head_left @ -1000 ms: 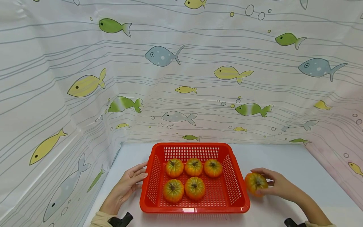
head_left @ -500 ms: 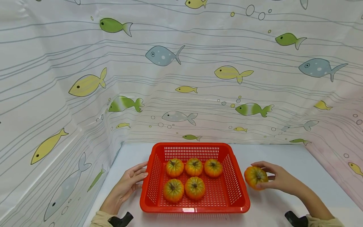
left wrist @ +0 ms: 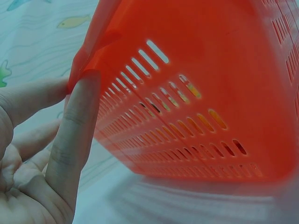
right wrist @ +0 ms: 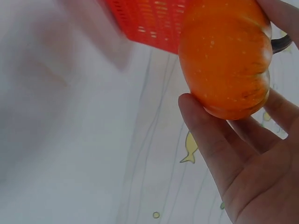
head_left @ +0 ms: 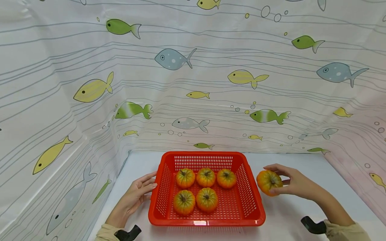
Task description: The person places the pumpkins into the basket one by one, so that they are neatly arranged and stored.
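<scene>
My right hand [head_left: 301, 182] grips a small orange pumpkin [head_left: 269, 182] with a short stem, held up just beside the right wall of the red plastic basket [head_left: 206, 222]. In the right wrist view the fingers lie along the underside of that pumpkin [right wrist: 224, 60]. Fairly straight fingers of my left hand [head_left: 134, 197] touch the basket's left rim from outside. In the left wrist view, fingertips [left wrist: 86, 88] rest at the rim, against the slotted wall. Several pumpkins sit inside the basket: three in the back row, among them a right one [head_left: 226, 178], and two in front, among them a left one [head_left: 184, 203].
The basket stands on a white tabletop [head_left: 289, 164]. A white sheet [head_left: 193, 77] printed with fish hangs behind and along both sides. Inside the basket, bare slotted floor [head_left: 230, 204] shows at the front right. Black wrist mounts [head_left: 313, 226] sit on both forearms.
The right hand has lifted the pumpkin and brought it slightly left, nearer the basket's right rim. The left hand, the basket and the pumpkins inside stay where they were.
</scene>
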Motion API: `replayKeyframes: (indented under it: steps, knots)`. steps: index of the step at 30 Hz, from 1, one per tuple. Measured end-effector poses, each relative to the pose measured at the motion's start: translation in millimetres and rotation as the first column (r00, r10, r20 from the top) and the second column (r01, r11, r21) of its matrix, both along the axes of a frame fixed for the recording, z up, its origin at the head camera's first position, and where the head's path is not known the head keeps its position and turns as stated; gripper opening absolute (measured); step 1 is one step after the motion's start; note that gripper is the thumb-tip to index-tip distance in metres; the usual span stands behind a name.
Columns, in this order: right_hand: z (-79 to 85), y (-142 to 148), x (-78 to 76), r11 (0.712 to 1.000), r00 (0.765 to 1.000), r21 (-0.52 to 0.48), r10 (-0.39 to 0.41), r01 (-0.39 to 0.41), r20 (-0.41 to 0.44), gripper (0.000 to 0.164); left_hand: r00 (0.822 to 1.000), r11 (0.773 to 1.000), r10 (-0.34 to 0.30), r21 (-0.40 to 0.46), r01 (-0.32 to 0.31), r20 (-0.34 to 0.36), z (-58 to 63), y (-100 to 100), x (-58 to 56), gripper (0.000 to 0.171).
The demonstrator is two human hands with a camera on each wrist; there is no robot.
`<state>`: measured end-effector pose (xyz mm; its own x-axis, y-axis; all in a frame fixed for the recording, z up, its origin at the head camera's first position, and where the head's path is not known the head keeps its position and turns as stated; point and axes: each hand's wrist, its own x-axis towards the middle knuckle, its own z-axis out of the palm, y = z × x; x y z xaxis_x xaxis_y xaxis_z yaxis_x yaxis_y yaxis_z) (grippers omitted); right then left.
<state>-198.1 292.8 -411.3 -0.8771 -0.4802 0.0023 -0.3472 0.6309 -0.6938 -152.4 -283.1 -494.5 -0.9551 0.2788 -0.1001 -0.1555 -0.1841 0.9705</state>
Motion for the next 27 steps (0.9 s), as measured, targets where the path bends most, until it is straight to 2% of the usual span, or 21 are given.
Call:
replayKeyframes:
  steps: [9,18,27]
  knots:
    - [13.9,-23.3,-5.2,0.999,0.999,0.008,0.041,-0.041,0.033,0.062,1.0,1.0,0.011,-0.017,-0.011,0.009,-1.3,-0.4,-0.3,0.065]
    - [23.8,-50.1,-15.8,0.986,0.985,0.021,0.166,-0.167,0.037,0.056,1.0,1.0,0.009,-0.021,-0.009,0.008,-2.5,-0.7,0.0,0.065]
    - [32.5,-77.7,-19.7,0.966,0.971,0.1,0.234,-0.238,0.05,0.056,1.0,1.0,-0.001,-0.021,0.001,0.0,-2.0,-1.1,-0.7,0.064]
